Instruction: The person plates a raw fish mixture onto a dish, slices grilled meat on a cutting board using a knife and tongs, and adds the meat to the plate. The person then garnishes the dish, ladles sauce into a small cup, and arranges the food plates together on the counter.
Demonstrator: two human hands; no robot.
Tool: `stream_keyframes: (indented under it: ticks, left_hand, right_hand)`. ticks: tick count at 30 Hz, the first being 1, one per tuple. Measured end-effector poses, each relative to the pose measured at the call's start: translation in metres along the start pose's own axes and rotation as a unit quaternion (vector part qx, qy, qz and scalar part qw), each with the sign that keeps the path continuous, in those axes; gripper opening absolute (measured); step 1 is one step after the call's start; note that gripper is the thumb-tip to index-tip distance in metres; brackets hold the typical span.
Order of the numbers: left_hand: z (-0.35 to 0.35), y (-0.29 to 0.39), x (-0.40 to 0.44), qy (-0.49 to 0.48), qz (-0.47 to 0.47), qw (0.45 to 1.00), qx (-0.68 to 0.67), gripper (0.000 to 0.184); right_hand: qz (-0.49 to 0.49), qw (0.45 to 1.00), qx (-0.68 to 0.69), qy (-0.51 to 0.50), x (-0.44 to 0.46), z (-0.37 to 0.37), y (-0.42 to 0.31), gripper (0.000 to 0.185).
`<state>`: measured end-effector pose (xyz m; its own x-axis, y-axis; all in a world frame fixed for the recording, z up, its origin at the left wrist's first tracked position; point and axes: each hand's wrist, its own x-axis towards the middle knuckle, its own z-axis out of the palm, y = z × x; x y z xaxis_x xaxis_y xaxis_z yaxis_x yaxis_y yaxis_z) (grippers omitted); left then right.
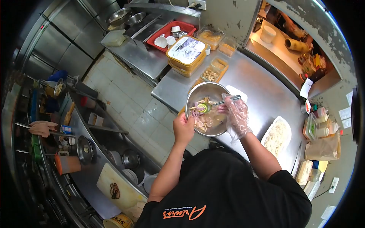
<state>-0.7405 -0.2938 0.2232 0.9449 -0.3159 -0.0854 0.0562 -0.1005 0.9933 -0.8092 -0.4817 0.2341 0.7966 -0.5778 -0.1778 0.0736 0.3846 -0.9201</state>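
A steel mixing bowl (218, 90) holds pale chopped pieces with purple onion-like slices (201, 117). My bare left hand (183, 128) is closed on the bowl's near left rim, thumb over the edge. In a clear plastic glove, my right hand (236, 114) is closed around the handle of a metal spoon (228, 100) above the bowl. The spoon's head carries something yellow-green, over the mix. Part of a white dish (238, 93) shows behind the bowl and the glove.
On the steel counter (251, 81), a white tray of pale, rice-like food (276, 136) lies to the right. Small food containers (211, 73), a yellow tub (186, 53) and a red basket (171, 28) stand beyond the bowl. A cutting board (118, 186) lies lower left. Another person's arm (291, 26) shows through the hatch.
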Motion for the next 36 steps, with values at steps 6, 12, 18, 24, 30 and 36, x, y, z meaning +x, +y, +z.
stream_keyframes:
  ticks: [6, 12, 18, 24, 30, 36]
  left_hand:
    - [0.003, -0.025, 0.003, 0.048, -0.042, 0.991, -0.12, 0.013]
    - [-0.007, -0.027, 0.004, 0.056, -0.022, 0.996, -0.059, 0.014]
    - [0.002, -0.034, 0.008, 0.054, -0.01, 0.998, 0.003, 0.014]
    - [0.008, -0.037, -0.003, 0.049, -0.035, 0.998, -0.024, 0.014]
    - [-0.001, -0.04, -0.004, 0.063, -0.032, 0.997, -0.035, 0.014]
    - [0.005, -0.032, -0.002, 0.052, -0.037, 0.997, -0.05, 0.014]
  right_hand:
    - [-0.025, 0.999, 0.028, 0.028, 0.005, -0.019, -0.031, 0.031]
    - [-0.006, 0.997, 0.017, 0.069, 0.048, -0.092, -0.051, 0.027]
    - [-0.063, 0.977, -0.175, 0.102, 0.11, -0.143, 0.004, 0.028]
    - [-0.209, 0.853, -0.475, 0.052, 0.12, -0.115, 0.007, 0.017]
    - [-0.273, 0.884, -0.376, 0.057, 0.106, -0.109, -0.013, 0.013]
    - [-0.16, 0.976, -0.137, -0.049, 0.034, -0.041, -0.046, 0.011]
